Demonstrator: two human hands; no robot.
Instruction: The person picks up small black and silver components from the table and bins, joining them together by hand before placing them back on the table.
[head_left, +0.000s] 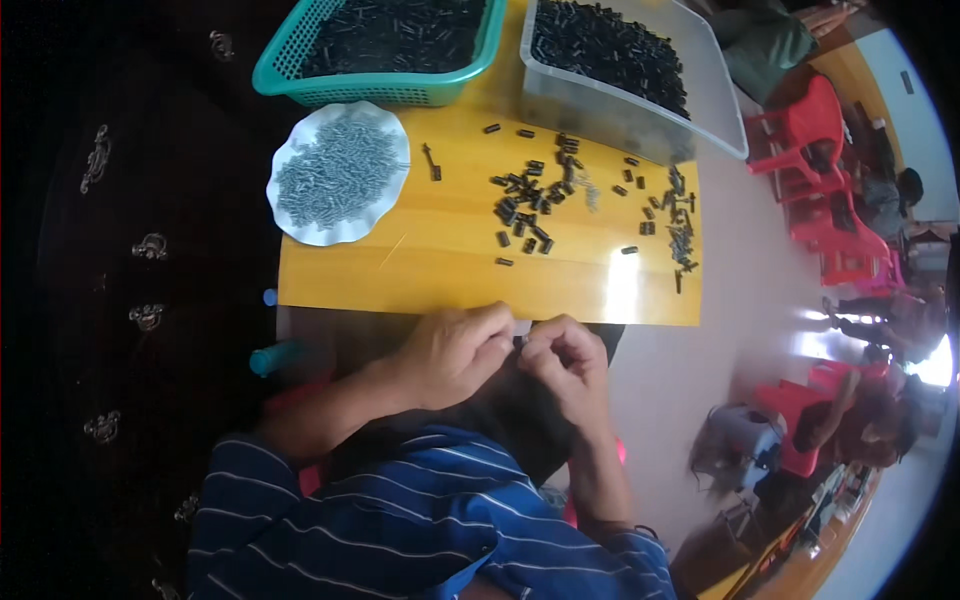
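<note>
Two hands are brought close together just off the near edge of the desk [450, 285], where close fingertip handling of one small piece [524, 338] appears to be the step in hand. The left hand [455, 355] is curled, with the thumb drawn in against the fingers, but whether anything is gripped by it cannot be told. By the right hand [570, 365], the small piece seems to be pinched at the fingertips, between the two hands; its kind cannot be made out. A steady pinch and fine alignment would, as judged, be called for by the next move. Beyond, three containers are set out. The green basket [375, 93], at the far left, is filled with short black pieces [390, 40], and many more of the same look are held in the clear plastic bin [600, 110] to its right. On the white scalloped plate [322, 234], near the left edge, thin silvery pins [340, 165] are heaped. Between the bin and the near edge, loose black pieces [525, 190] are scattered, and beside the plate one stemmed black piece [436, 173] is laid apart.
</note>
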